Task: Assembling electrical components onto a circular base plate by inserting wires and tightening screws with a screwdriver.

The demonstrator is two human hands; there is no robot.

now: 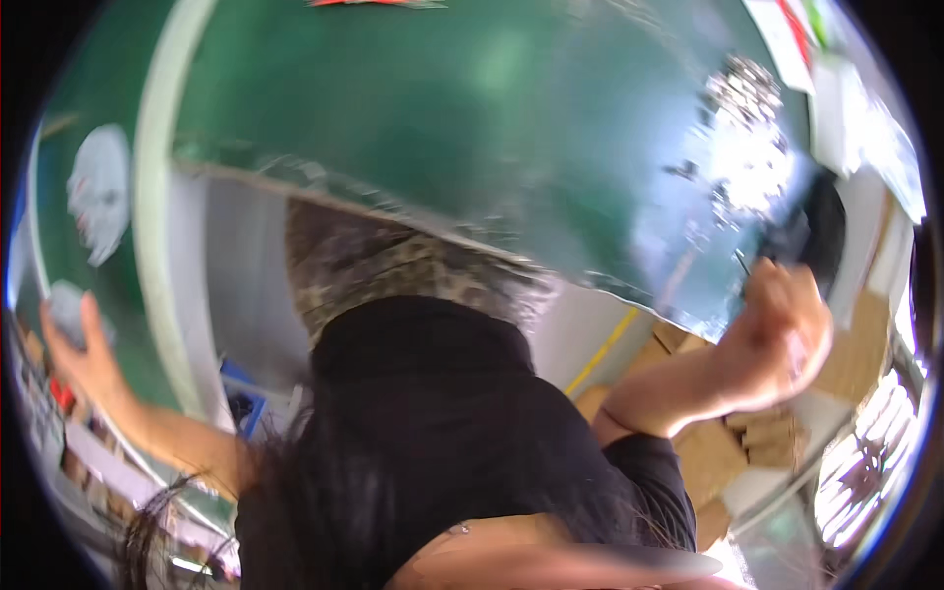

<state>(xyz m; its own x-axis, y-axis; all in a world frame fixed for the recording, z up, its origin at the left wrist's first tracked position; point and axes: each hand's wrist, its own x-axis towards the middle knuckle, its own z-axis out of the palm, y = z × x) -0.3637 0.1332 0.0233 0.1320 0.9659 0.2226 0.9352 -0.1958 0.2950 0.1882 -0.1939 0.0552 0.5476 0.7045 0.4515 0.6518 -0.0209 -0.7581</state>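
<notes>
Fingers of the left hand (84, 369) spread loosely around a pale piece (68, 307) on the left counter (126, 310); the right hand (787, 324) curls, contents unclear, at the main counter's (442, 118) near right corner, by shiny parts (744, 93). Apparently mid-handling; next calls for precise fingertips.

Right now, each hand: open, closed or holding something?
Left hand: open, fingers spread by a pale object.
Right hand: fingers curled near a black object; grip cannot be told.

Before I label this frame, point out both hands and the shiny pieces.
Left hand (93, 372), head view, its middle.
Right hand (790, 326), head view, its middle.
Shiny pieces (744, 90), head view, heap's upper part.
</notes>
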